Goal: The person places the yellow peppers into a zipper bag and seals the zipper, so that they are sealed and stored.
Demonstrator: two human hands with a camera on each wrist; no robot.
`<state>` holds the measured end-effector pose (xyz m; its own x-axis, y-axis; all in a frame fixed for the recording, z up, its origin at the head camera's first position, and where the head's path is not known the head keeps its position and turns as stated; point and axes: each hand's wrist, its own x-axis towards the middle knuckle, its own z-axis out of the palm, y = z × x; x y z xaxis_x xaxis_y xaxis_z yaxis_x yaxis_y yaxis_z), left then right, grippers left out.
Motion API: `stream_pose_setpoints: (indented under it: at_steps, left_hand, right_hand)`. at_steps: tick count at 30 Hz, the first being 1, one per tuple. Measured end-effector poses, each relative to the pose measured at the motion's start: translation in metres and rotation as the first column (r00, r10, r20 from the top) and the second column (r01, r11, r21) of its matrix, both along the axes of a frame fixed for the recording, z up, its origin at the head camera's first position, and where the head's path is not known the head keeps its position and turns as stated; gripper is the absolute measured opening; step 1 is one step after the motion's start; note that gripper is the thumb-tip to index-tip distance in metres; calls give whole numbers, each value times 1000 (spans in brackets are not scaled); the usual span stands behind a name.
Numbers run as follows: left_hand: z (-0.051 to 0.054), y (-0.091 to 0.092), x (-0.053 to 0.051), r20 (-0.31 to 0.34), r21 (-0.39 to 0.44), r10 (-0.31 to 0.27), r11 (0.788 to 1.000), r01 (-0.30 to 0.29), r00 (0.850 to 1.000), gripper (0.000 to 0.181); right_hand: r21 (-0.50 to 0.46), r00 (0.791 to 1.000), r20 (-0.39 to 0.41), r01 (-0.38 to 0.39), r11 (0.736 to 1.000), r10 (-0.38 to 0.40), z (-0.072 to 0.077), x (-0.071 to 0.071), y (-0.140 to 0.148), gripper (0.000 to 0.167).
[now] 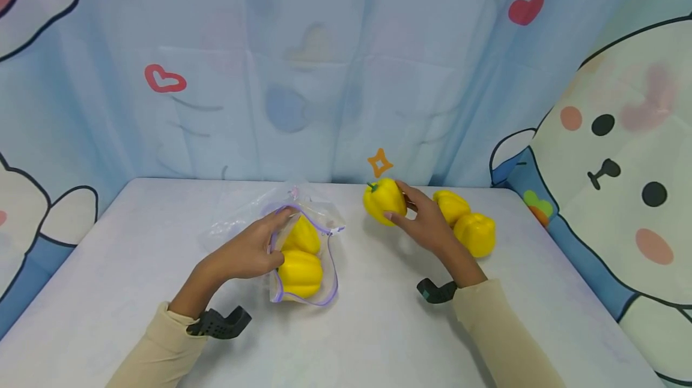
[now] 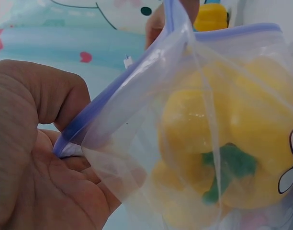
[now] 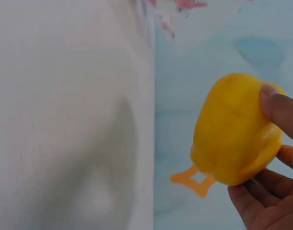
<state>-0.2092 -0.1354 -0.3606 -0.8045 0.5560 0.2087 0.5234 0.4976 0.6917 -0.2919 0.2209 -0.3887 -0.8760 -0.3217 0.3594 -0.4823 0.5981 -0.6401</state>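
Observation:
My left hand [image 1: 253, 248] grips the purple-edged rim of a clear zip bag [image 1: 331, 268], thumb on one side of the edge and fingers behind it. Inside the bag sit yellow bell peppers [image 1: 299, 272]; one green stem shows through the plastic in the left wrist view. My right hand [image 1: 427, 220] holds another yellow bell pepper [image 3: 235, 129] between thumb and fingers, lifted above the table to the right of the bag. Its green stem points up and left in the head view.
Two more yellow bell peppers [image 1: 474, 235] lie on the white table [image 1: 378, 340], just beyond the right wrist. Crumpled clear plastic [image 1: 238, 220] spreads behind the left hand. A pale blue printed curtain [image 1: 324, 124] hangs along the table's back edge.

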Motion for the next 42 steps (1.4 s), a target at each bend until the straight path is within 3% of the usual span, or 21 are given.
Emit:
stream_pose_setpoints:
  at_steps: [4, 10, 16, 24, 31, 35, 42]
  left_hand:
    - [0, 1, 0, 3, 3, 1, 1000, -1, 1000, 75]
    - [2, 1, 1, 22, 4, 8, 1000, -9, 1000, 76]
    - [1, 3, 1, 37, -2, 10, 1000, -10, 999, 77]
    - [-2, 5, -1, 22, -21, 2, 1000, -1, 1000, 78]
    - [-4, 6, -1, 20, -37, -3, 999, 4, 1000, 78]
    - [-4, 6, -1, 9, -41, -8, 999, 9, 1000, 79]
    - [-4, 7, 0, 21, -27, -1, 1000, 2, 1000, 78]
  right_hand:
    - [-60, 998, -49, -45, 997, 42, 9, 12, -7, 72]
    - [-137, 994, -50, -103, 985, 97, 24, 35, -18, 71]
    - [-232, 979, -46, -205, 951, 200, 33, 60, -30, 71]
    - [-310, 934, -90, -356, 882, 345, 32, 83, -45, 71]
    - [-384, 901, -68, -421, 822, 429, 34, 100, -54, 71]
    - [-381, 866, -46, -476, 793, 498, 29, 105, -62, 70]
    - [-347, 815, 37, -533, 772, 579, 11, 107, -73, 66]
